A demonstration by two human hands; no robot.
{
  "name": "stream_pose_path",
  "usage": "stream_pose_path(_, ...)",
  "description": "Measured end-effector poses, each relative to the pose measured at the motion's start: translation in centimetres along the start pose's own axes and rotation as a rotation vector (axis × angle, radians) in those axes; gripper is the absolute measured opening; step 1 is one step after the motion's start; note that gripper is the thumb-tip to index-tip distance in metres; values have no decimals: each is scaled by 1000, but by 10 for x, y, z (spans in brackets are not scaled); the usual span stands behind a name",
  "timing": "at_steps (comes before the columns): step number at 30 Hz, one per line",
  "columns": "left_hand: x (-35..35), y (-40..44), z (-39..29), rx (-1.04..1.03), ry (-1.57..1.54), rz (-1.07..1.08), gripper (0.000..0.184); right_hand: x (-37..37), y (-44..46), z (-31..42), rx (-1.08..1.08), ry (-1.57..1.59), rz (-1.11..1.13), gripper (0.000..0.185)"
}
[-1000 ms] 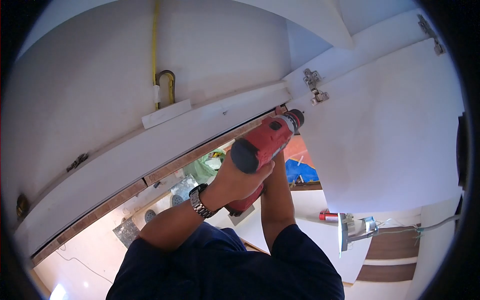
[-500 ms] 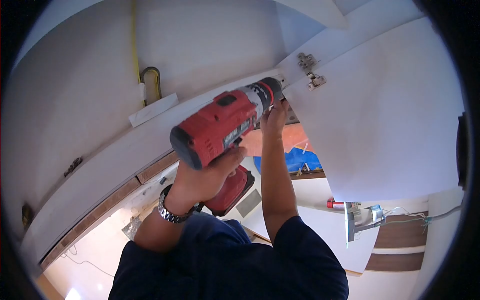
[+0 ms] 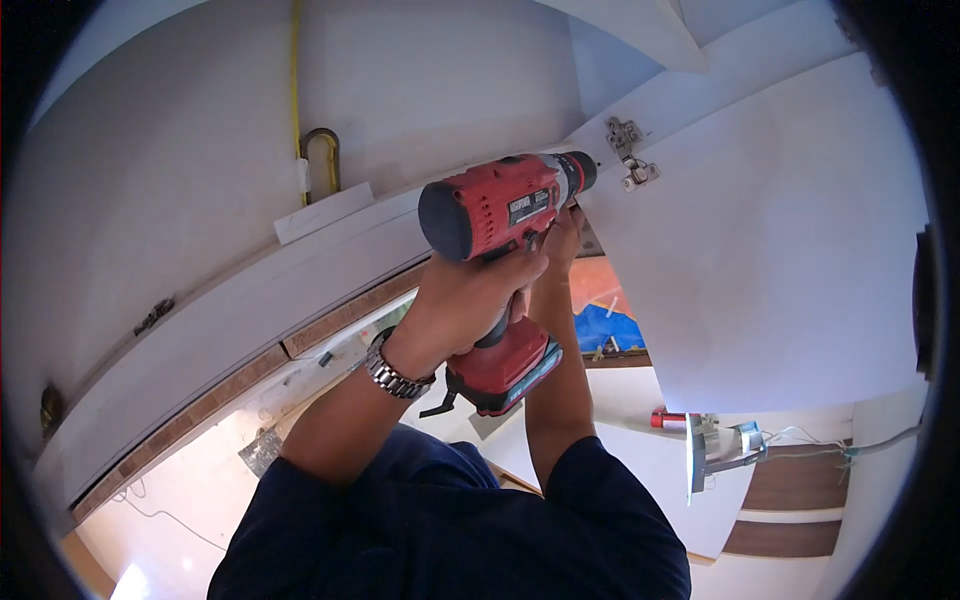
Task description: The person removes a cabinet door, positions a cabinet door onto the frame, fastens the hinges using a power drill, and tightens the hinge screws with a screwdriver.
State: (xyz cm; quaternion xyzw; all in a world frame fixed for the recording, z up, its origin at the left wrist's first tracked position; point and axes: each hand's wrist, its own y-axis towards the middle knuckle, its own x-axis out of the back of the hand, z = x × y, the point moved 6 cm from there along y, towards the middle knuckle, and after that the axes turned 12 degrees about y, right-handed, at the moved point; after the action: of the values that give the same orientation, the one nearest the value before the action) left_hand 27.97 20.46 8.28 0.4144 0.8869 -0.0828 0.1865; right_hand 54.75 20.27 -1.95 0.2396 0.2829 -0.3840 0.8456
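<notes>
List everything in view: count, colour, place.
Cordless drill: 1, red/black, centre
Door panel: 1, white, right
Hinge: 1 clear, silver, panel's upper left; edge fittings too dark to count
Long rail: 1, white, left to centre
Tube: 1, yellow, upper left
Small block: 1, white, below tube
Lamp: 1, grey, lower right
Cylinder: 1, red, left of lamp
Sheet: 1, blue, behind right forearm
Brown strips: 2, lower right
Wristwatch: 1, silver, left wrist
Shirt: 1, navy, bottom
Left grip: 1, bare, on drill handle
Right grip: 1, bare, below chuck
</notes>
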Motion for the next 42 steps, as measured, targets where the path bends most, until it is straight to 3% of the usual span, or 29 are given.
stream_pose_path(3,-5,8,0,5,10,-4,15,-3,-4,1,-25,42,11,51)
stream_pose_path(5,-9,16,4,12,-17,-1,13,-9,-11,15,190,-458,89,49)
stream_pose_path(7,-13,24,7,6,-47,-18,12,-11,-12,16,215,-542,67,46)
stream_pose_path(9,-18,31,10,-5,-78,-44,11,-2,-10,9,53,-213,-62,43)
stream_pose_path(11,-21,38,13,24,-55,-65,11,15,-4,12,366,-956,71,38)
stream_pose_path(13,-22,46,17,43,-45,-78,11,13,-4,12,367,-969,64,34)
stream_pose_path(14,-22,50,21,47,-48,-78,11,20,1,5,214,-611,-10,32)
stream_pose_path(16,-24,54,23,40,-59,-76,12,1,-9,5,26,-262,-87,30)
stream_pose_path(21,-26,60,16,-15,-51,-37,14,0,-17,-3,-157,-33,-67,29)
stream_pose_path(24,-24,64,16,24,-35,-66,13,-52,-40,25,-94,-131,-109,26)
stream_pose_path(27,-27,69,14,20,-188,-4,10,-52,-37,23,-117,-93,-160,24)
stream_pose_path(30,-26,70,13,24,-194,-6,8,-49,-38,19,-165,-42,-49,24)
stream_pose_path(42,-28,72,19,48,-213,-7,10,-35,-33,16,-137,-135,-145,16)
